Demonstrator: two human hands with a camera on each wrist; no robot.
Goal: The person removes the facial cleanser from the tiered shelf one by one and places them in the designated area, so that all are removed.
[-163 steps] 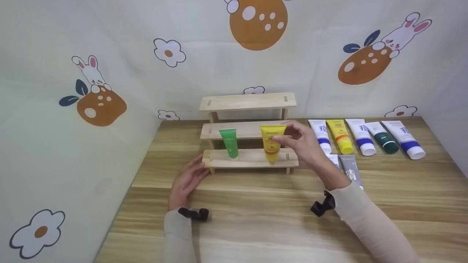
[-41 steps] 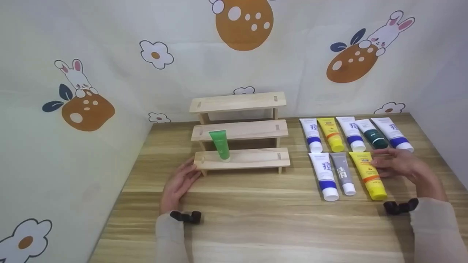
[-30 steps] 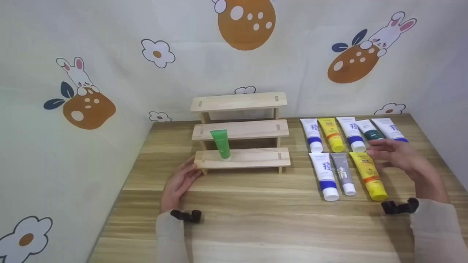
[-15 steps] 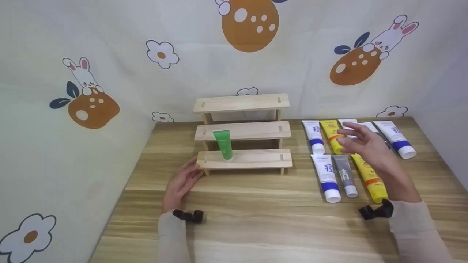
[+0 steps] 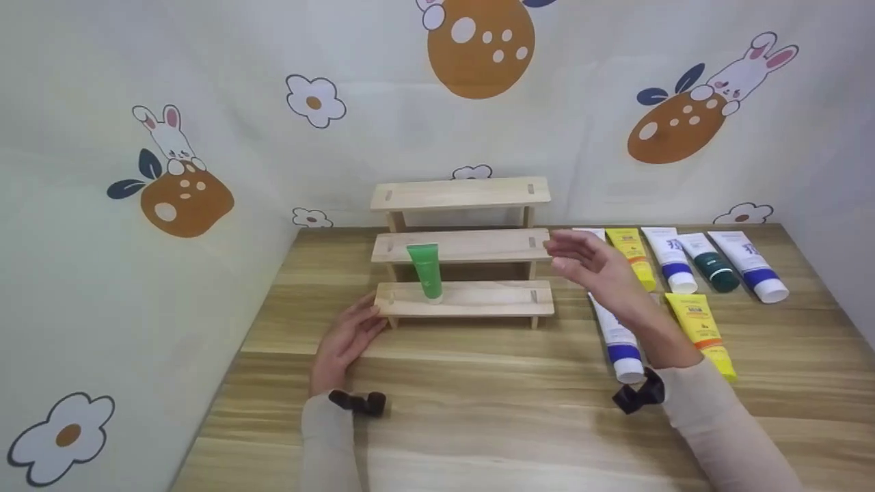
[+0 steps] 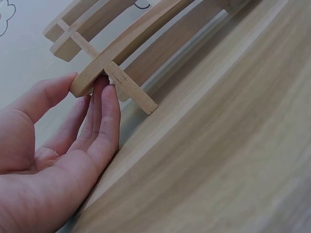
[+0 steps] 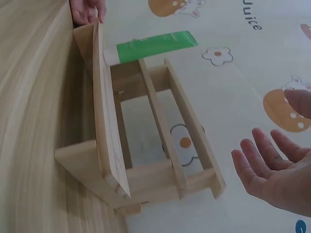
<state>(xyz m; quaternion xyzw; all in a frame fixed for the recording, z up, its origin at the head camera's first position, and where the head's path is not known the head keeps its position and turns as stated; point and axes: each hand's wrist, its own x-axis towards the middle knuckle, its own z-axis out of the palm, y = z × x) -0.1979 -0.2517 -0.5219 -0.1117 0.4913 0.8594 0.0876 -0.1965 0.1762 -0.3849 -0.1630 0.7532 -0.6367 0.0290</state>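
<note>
A three-tier wooden display rack (image 5: 478, 298) stands at the back of the table. My left hand (image 5: 345, 338) grips the left end of its lowest shelf; in the left wrist view the thumb of this hand (image 6: 73, 155) is at the shelf's end and the fingers lie beneath. A green squeeze tube (image 5: 428, 270) stands cap down on the left part of that shelf, leaning slightly. My right hand (image 5: 601, 273) is raised just right of the middle shelf, fingers extended, holding nothing. A yellow squeeze tube (image 5: 696, 324) lies on the table behind the right forearm.
Several tubes lie in a back row at right: white-and-blue tubes (image 5: 673, 260), another yellow tube (image 5: 630, 254) and a dark green one (image 5: 714, 270). In front lies a white-and-blue tube (image 5: 622, 352); the right hand and forearm cover the grey tube. A patterned cloth (image 5: 383, 137) hangs behind.
My right hand held the yellow tube at the lowest shelf; that tube then lay at the front row's right end. The emptied hand has moved left to the rack. My left hand stayed.
</note>
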